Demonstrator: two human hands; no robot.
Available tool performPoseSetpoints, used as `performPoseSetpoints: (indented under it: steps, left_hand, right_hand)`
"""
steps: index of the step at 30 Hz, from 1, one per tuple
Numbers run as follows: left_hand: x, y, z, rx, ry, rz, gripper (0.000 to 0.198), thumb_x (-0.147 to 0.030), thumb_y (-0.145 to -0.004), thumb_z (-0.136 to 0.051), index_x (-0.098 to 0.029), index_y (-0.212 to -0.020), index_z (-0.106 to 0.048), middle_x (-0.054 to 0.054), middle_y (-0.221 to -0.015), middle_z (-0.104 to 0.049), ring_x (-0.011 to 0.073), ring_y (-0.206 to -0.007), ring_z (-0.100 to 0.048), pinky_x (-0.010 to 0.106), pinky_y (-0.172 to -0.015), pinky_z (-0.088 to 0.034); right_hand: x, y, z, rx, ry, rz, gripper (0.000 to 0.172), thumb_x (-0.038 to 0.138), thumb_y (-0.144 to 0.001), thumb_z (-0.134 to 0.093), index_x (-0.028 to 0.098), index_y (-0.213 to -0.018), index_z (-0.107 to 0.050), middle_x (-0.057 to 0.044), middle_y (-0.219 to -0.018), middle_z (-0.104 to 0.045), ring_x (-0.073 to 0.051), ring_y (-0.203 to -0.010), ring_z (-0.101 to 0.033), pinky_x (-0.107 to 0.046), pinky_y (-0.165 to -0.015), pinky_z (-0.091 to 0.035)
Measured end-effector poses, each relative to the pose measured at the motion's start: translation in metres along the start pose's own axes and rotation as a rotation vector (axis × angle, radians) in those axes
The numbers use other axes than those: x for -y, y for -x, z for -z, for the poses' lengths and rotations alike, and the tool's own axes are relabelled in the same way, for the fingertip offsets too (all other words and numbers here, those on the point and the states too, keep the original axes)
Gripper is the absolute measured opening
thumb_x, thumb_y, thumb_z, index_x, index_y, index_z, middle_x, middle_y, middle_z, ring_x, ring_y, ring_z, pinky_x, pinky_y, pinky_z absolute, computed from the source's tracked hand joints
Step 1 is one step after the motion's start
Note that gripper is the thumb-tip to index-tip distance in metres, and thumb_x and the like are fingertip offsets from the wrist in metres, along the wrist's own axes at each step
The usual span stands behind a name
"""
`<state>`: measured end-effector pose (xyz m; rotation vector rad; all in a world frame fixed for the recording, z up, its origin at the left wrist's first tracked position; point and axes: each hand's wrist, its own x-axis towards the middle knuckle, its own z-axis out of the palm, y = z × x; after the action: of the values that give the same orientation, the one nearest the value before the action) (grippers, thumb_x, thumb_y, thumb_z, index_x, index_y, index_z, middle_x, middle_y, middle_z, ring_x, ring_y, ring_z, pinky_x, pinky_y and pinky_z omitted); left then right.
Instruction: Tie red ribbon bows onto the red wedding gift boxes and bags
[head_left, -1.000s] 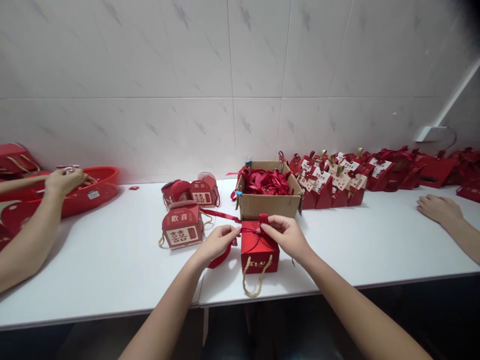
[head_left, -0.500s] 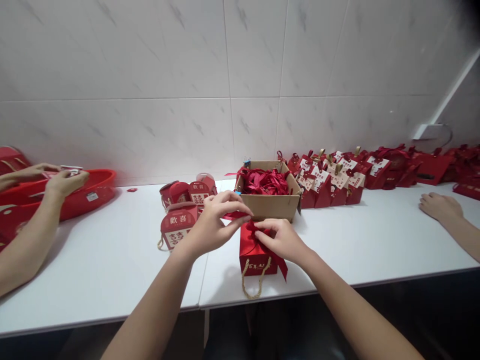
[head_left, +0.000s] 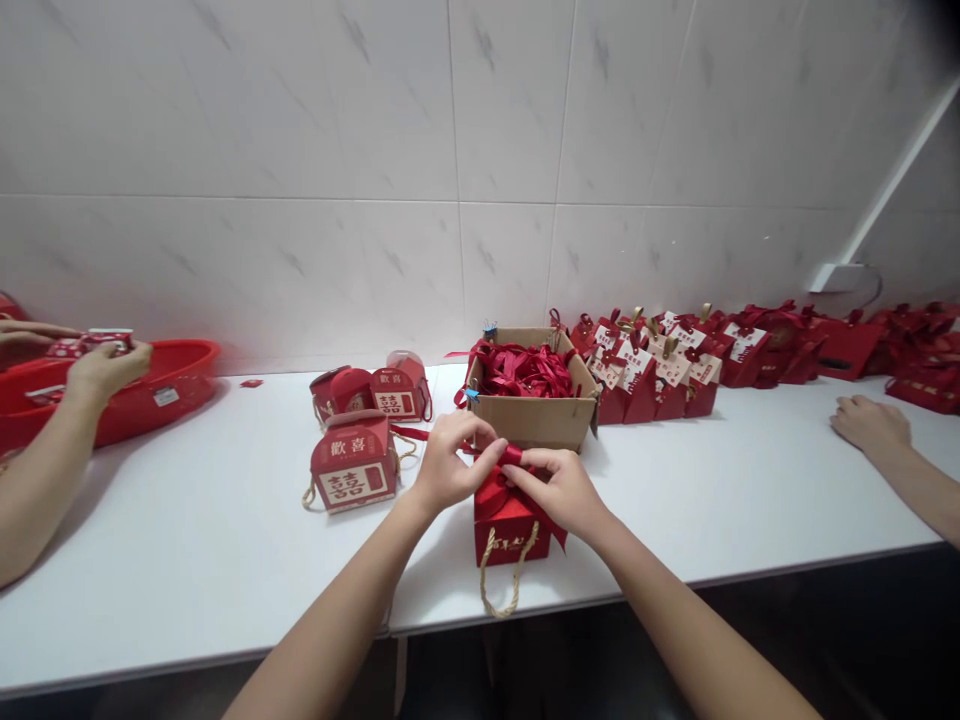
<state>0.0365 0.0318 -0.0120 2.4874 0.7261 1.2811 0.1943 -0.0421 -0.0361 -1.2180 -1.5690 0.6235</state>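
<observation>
A red gift box [head_left: 510, 535] with gold lettering and a twisted rope handle [head_left: 499, 592] stands near the table's front edge. Above its top, my left hand [head_left: 456, 460] pinches a dark red satin ribbon [head_left: 511, 455]. Thumb and fingers of my right hand [head_left: 561, 487] also close on the ribbon, close to the left fingertips. One ribbon end trails out leftward behind my left hand; another hangs down the box's right side under my right hand. The exact form of the ribbon between the fingers is partly hidden.
Behind the box sits a cardboard carton [head_left: 529, 422] of red ribbons. Several red boxes with rope handles [head_left: 352, 465] stand left; tagged red boxes [head_left: 637, 385] line the right. A co-worker's hands [head_left: 105, 370] work over a red basin [head_left: 187, 385]; another person's hand [head_left: 870, 425] rests right.
My left hand has come down and closer to my right, and the ribbon now spans between the fingertips. The view has shifted slightly. At left, the co-worker's hands have turned the item they hold.
</observation>
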Motion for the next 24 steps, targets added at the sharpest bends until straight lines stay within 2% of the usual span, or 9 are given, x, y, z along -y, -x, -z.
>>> performPoseSetpoints:
  steps: [5,8,12,15,18,21,24]
  left_hand:
    - [0.006,0.005,-0.004,0.112,0.296,0.143,0.022,-0.035,-0.080,-0.062,-0.017,-0.069,-0.067,0.005,-0.069,-0.067,0.0166,-0.066,-0.059,0.028,-0.064,-0.044]
    - [0.008,0.007,-0.007,0.097,0.355,0.202,0.021,-0.033,-0.080,-0.062,-0.016,-0.070,-0.067,0.006,-0.072,-0.068,0.0168,-0.069,-0.061,0.027,-0.066,-0.046]
    - [0.011,0.011,-0.009,0.152,0.399,0.225,0.021,-0.034,-0.085,-0.056,-0.015,-0.077,-0.063,0.005,-0.076,-0.067,0.0159,-0.072,-0.061,0.026,-0.068,-0.047]
    - [0.011,0.013,-0.011,0.178,0.438,0.220,0.019,-0.033,-0.086,-0.053,-0.016,-0.084,-0.059,0.004,-0.079,-0.064,0.0155,-0.075,-0.060,0.026,-0.069,-0.049]
    - [0.009,0.014,-0.010,0.197,0.440,0.202,0.017,-0.031,-0.082,-0.059,-0.016,-0.089,-0.059,0.006,-0.086,-0.065,0.0170,-0.081,-0.061,0.028,-0.074,-0.050]
    - [0.009,0.015,-0.011,0.190,0.399,0.182,0.014,-0.029,-0.080,-0.063,-0.017,-0.087,-0.062,0.006,-0.086,-0.066,0.0171,-0.081,-0.062,0.028,-0.074,-0.049]
    - [0.011,0.016,-0.012,0.143,0.349,0.163,0.010,-0.027,-0.079,-0.063,-0.018,-0.083,-0.063,0.004,-0.082,-0.068,0.0162,-0.077,-0.063,0.027,-0.071,-0.050]
  right_hand:
    - [-0.003,0.001,0.000,-0.004,-0.029,-0.029,0.025,0.037,-0.082,-0.058,0.016,-0.071,-0.067,-0.003,-0.071,-0.069,-0.018,-0.066,-0.061,-0.026,-0.059,-0.045]
    - [-0.005,0.003,-0.002,-0.091,-0.157,-0.079,0.018,0.035,-0.079,-0.064,0.018,-0.084,-0.060,-0.003,-0.074,-0.071,-0.020,-0.074,-0.067,-0.029,-0.067,-0.049]
    - [-0.007,0.005,-0.004,-0.160,-0.248,-0.065,0.026,0.034,-0.079,-0.065,0.023,-0.097,-0.049,0.000,-0.069,-0.069,-0.020,-0.075,-0.070,-0.028,-0.067,-0.050]
    - [-0.007,0.005,-0.005,-0.149,-0.178,-0.030,0.022,0.034,-0.081,-0.063,0.021,-0.098,-0.057,-0.002,-0.072,-0.070,-0.020,-0.074,-0.069,-0.028,-0.065,-0.051]
    - [-0.007,0.005,-0.004,-0.152,-0.116,-0.038,0.021,0.035,-0.081,-0.063,0.019,-0.094,-0.065,-0.006,-0.077,-0.071,-0.021,-0.073,-0.068,-0.030,-0.066,-0.052]
    - [-0.007,0.006,-0.004,-0.177,-0.046,-0.021,0.019,0.034,-0.082,-0.061,0.019,-0.088,-0.070,-0.007,-0.085,-0.072,-0.021,-0.077,-0.067,-0.033,-0.070,-0.053]
    - [-0.006,0.007,-0.002,-0.235,0.091,0.063,0.017,0.032,-0.084,-0.059,0.022,-0.084,-0.073,-0.007,-0.084,-0.070,-0.021,-0.078,-0.064,-0.034,-0.072,-0.052]
